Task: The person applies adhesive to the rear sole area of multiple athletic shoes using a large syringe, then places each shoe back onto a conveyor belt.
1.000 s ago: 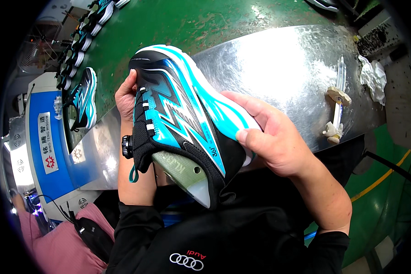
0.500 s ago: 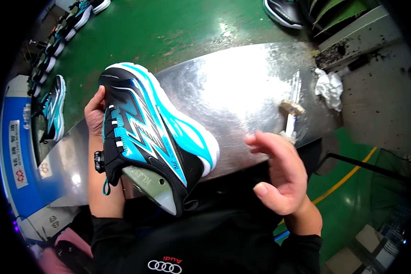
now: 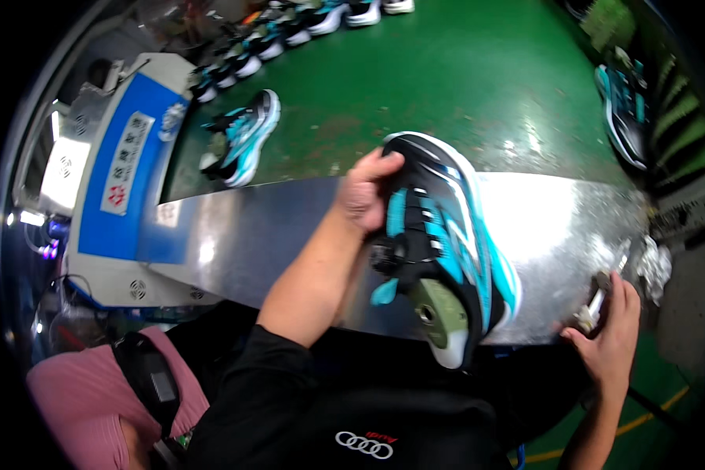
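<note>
My left hand (image 3: 366, 188) is closed round the toe end of a black, white and turquoise sneaker (image 3: 456, 235), held tilted above a metal worktop. An olive-green shoe last (image 3: 439, 312) fills the sneaker's opening, which points toward me. At the worktop's right end my right hand (image 3: 615, 337) reaches round a small pale stick-like tool with a brownish lump (image 3: 592, 307). Thumb and fingers stand apart on either side of this tool, and I see no firm grip. The tool's exact kind cannot be made out.
The shiny metal worktop (image 3: 278, 235) runs across in front of me. Beyond it, another sneaker (image 3: 247, 141) stands on the green surface, with a row of sneakers (image 3: 294, 30) behind. More footwear (image 3: 627, 113) lies far right. Crumpled white paper (image 3: 653, 270) sits beside my right hand. A person's pink sleeve (image 3: 78, 399) is at left.
My right hand has moved from the air beside the sneaker to the small tool at the right. The sneaker, still in my left hand, has turned more upright. The view has shifted left.
</note>
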The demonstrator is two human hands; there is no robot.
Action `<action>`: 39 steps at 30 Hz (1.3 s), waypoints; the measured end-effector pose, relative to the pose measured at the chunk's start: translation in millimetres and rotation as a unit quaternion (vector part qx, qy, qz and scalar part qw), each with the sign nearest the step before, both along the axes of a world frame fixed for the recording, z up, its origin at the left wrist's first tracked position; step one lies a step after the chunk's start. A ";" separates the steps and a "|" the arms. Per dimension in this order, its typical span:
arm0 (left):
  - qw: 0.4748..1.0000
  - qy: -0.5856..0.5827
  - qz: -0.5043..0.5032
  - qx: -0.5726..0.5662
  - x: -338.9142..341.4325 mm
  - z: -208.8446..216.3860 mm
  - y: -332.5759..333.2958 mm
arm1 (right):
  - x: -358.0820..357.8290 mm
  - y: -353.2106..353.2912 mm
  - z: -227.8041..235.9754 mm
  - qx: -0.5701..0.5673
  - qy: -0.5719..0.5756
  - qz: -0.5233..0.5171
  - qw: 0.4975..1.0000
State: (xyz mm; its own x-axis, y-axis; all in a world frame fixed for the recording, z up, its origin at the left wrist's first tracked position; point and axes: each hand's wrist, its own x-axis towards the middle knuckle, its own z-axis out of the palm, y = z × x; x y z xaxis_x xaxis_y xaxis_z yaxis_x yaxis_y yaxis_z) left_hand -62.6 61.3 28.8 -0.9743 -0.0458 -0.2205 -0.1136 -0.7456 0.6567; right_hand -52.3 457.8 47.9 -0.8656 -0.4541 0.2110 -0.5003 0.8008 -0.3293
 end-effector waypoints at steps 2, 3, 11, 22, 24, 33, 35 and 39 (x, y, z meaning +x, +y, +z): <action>0.999 0.015 -0.020 0.042 4.0 -5.3 -2.4 | 0.3 -5.4 -0.8 0.004 -0.015 0.000 1.000; 0.999 0.015 -0.023 0.036 6.3 -6.7 -5.5 | -0.5 -9.6 -0.9 0.015 -0.018 0.007 1.000; 0.999 0.021 -0.020 0.018 4.8 -8.6 -3.9 | -4.6 -11.7 -0.8 0.052 0.006 0.054 0.997; 0.999 -0.035 0.014 -0.018 7.5 -13.8 -6.3 | 22.8 8.9 -10.0 -0.431 -0.234 -0.038 0.871; 0.999 -0.040 0.021 -0.026 7.3 -12.4 -7.1 | 35.4 6.3 -10.6 -0.544 -0.270 -0.048 0.793; 0.995 -0.080 0.009 -0.066 8.9 -9.8 -7.8 | 61.3 15.1 -17.7 -0.611 -0.372 -0.032 0.698; 0.995 -0.084 0.028 -0.042 12.3 -11.2 -7.2 | 58.8 16.7 -21.6 -0.564 -0.366 0.009 0.740; 0.997 -0.067 0.021 -0.043 11.3 -13.2 -14.8 | 49.2 28.4 -24.3 -0.351 -0.293 0.070 0.887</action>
State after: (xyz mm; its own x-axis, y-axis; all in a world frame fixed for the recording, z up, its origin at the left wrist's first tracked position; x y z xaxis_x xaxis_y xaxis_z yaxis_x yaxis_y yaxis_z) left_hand -51.4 46.5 15.5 -0.9336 -0.1094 -0.3411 -0.1745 -0.6927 0.6998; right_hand -3.1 486.2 23.6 -0.8652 -0.5010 0.0177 -0.1579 0.2389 -0.9581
